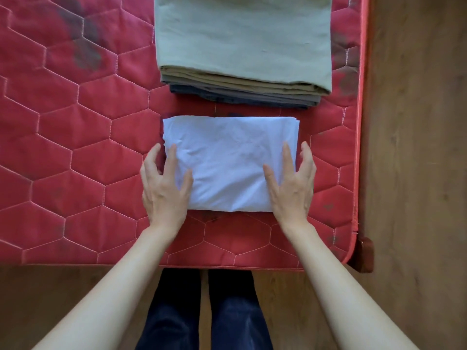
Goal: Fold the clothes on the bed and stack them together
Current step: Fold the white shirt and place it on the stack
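The left hand (164, 190) and right hand (290, 188) are flanking the folded white cloth (230, 162), fingers spread and loosely bent, some lying on its side edges and others off on the mattress (63, 137), pinching nothing yet. The cloth is lying near the mattress's front right corner, just in front of the stack of folded clothes (242, 54) along the right edge. If they are lifting by the sides only, I'd worry the loose layers are sagging open, or the bundle is landing askew and nudging the stack toward that edge.
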